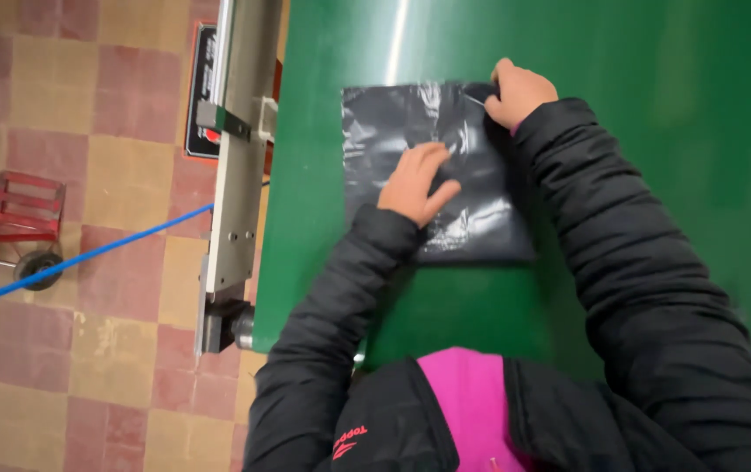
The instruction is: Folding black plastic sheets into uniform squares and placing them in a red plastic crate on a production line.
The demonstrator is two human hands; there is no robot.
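1. We saw a dark plastic bag (432,166) lying flat on the green table (637,105), near the table's left edge and just ahead of the person's chest.
2. Bag's long axis ran away from the person, near edge at the forearms, far edge at the top. Slightly skewed: the far end leaned a little left.
3. Left hand (416,182) lay palm down on the middle of the bag, fingers spread flat and pressing the film. It gripped nothing.
4. Right hand (519,91) sat at the bag's far right corner, fingers curled and pinched together on the bag's edge there.
5. Both arms wore black puffy sleeves (620,245); pink cloth (471,402) showed at the jacket opening.
6. A metal rail (237,157) ran along the table's left side.
7. On the checkered floor (87,114) we noted a red hand truck (17,223) and a blue hose (87,253) crossing the tiles, well apart from the bag.
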